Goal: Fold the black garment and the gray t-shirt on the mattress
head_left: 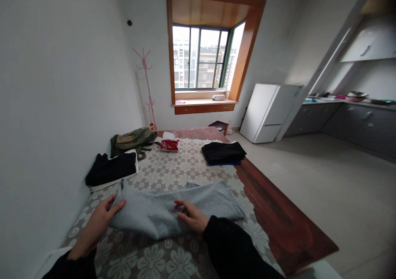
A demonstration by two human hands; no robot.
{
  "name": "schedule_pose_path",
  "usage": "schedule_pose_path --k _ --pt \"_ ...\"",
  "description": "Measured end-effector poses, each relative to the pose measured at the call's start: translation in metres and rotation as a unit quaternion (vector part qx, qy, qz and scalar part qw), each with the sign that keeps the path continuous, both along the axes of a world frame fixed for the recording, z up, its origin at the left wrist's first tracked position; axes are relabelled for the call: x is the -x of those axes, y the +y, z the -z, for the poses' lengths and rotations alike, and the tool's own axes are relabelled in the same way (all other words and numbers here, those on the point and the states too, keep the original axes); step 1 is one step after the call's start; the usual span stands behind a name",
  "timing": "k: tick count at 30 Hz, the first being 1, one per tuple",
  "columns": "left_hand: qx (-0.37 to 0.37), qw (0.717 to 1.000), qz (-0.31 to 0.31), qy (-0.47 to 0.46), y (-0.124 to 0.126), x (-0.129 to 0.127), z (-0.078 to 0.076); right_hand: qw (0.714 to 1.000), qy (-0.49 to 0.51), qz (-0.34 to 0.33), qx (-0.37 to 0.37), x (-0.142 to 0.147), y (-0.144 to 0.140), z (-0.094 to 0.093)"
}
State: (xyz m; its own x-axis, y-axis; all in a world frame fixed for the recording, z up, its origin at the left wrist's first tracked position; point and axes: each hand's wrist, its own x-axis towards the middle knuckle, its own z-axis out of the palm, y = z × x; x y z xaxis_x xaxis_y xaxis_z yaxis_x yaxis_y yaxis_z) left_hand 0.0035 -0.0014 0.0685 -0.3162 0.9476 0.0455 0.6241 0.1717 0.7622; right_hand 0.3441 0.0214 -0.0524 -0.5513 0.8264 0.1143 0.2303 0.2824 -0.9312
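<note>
A light grey garment (145, 209), folded into a long strip with a loose fold at its back edge, lies across the flowered tablecloth (182, 260). At its left end my left hand (103, 215) grips the edge, the thumb on top of the cloth and the fingers along the side. My right hand (192, 217) rests over the middle of the garment, thumb and index finger apart, holding nothing. Whether the garment is trousers or a top cannot be made out.
A black folded stack (223, 152) lies at the table's right. Black and white clothes (113, 167) and a green camouflage backpack (133, 141) sit by the left wall. A red tissue pack (169, 145) is farther back. The wooden table edge (284, 217) runs along the right.
</note>
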Motion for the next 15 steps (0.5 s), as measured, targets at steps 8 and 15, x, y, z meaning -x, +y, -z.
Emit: schedule_pose_path --k 8,15 --pt "-0.064 0.867 0.425 -0.253 0.000 -0.198 -0.062 0.918 0.329 0.048 0.217 -0.098 0.002 -0.098" --pt "-0.099 0.889 0.446 0.007 0.008 -0.242 0.033 0.958 0.054 0.250 0.128 -0.169 0.006 -0.042"
